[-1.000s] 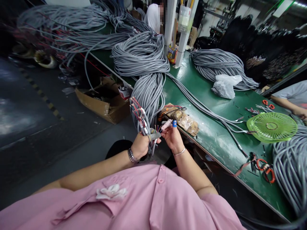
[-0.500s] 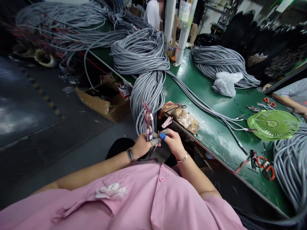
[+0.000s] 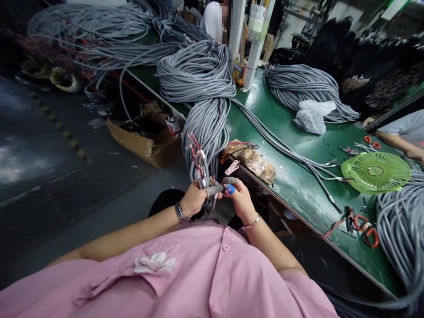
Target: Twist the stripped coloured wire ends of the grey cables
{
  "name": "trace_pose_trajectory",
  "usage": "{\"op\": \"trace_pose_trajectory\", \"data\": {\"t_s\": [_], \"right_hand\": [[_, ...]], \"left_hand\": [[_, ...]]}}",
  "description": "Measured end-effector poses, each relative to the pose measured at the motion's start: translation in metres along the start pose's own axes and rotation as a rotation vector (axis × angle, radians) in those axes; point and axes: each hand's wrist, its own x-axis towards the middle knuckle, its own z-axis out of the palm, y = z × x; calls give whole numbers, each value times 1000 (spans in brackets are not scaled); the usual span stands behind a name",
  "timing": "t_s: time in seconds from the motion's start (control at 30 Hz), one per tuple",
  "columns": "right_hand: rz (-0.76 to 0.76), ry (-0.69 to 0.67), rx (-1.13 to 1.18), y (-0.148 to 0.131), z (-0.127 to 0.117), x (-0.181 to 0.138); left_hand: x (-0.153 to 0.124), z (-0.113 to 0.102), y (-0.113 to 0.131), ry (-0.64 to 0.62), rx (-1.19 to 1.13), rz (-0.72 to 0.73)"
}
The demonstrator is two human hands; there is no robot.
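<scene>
My left hand (image 3: 194, 198) is closed around a bunch of grey cable ends (image 3: 198, 165) whose stripped red and coloured wires with white tags stick up above the fist. My right hand (image 3: 239, 198), with a blue finger cot on one fingertip and a grey one on another, pinches the thin coloured wires at the tip of one cable right beside the left thumb. The cables hang down from a thick grey bundle (image 3: 207, 128) draped over the edge of the green bench (image 3: 298, 176).
A pink clip (image 3: 231, 168) and a taped brown block (image 3: 253, 161) lie at the bench edge. Big grey cable coils (image 3: 195, 73), a white plastic bag (image 3: 311, 117), a green fan grille (image 3: 376, 172), red-handled cutters (image 3: 364, 227). Cardboard box (image 3: 145, 137) on the floor. Another person's arm (image 3: 400, 143) at right.
My right hand dropped from raised beside the cable ends to pinching wires close to the left thumb. The tagged wire ends shifted slightly in my left hand.
</scene>
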Motion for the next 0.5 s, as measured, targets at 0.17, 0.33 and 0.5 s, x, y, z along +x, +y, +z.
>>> {"op": "trace_pose_trajectory", "data": {"t_s": [0.17,0.33,0.5], "right_hand": [[45,-80,-18,-5,6,7],[46,-106,-86,-6,7,14],[56,-69,-59,-4,7,15]], "left_hand": [[2,-4,0,-64,57,-34],[3,-11,0,-119,140,-74],[5,-8,-5,-30,42,-26]]}}
